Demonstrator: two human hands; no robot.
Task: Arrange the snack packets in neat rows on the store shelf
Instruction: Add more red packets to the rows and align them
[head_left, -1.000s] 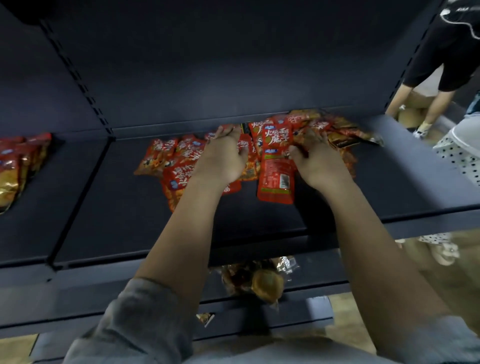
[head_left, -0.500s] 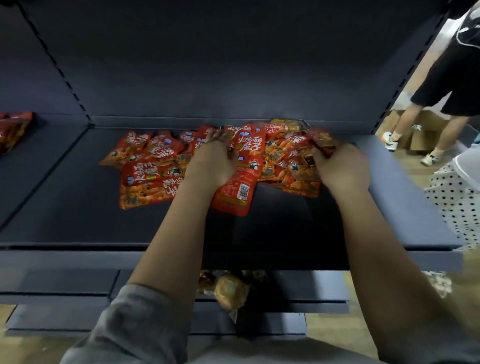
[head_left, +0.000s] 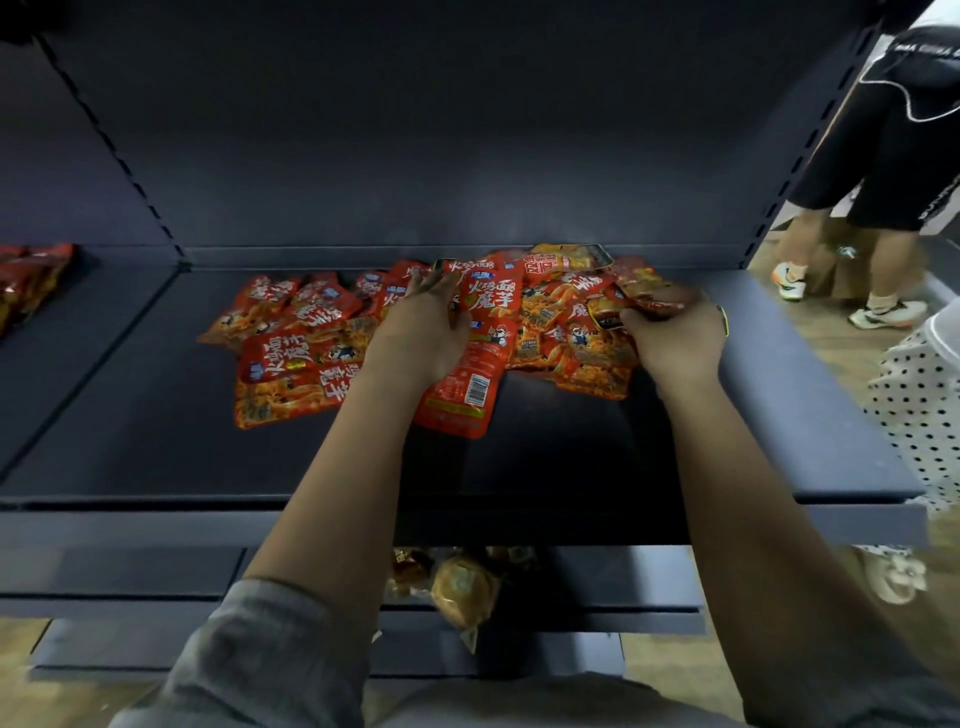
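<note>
Several red and orange snack packets (head_left: 306, 358) lie in a loose, overlapping heap at the back of the dark shelf (head_left: 156, 447). My left hand (head_left: 421, 338) rests on the middle of the heap, fingers on a red packet with a barcode (head_left: 467, 395) that points toward the shelf's front. My right hand (head_left: 675, 332) is at the right end of the heap and pinches a small packet (head_left: 644, 306) between thumb and fingers. Part of the heap is hidden under both hands.
More red packets (head_left: 26, 280) sit on the neighbouring shelf section at far left. Wrapped buns (head_left: 462, 587) lie on the lower shelf below. A person in black shorts (head_left: 883, 156) stands at the right, and a polka-dot garment (head_left: 919, 410) is near the shelf's right end.
The view has shifted slightly. My right hand has closed on a small packet at the heap's right end. My left hand stays on the middle packets.
</note>
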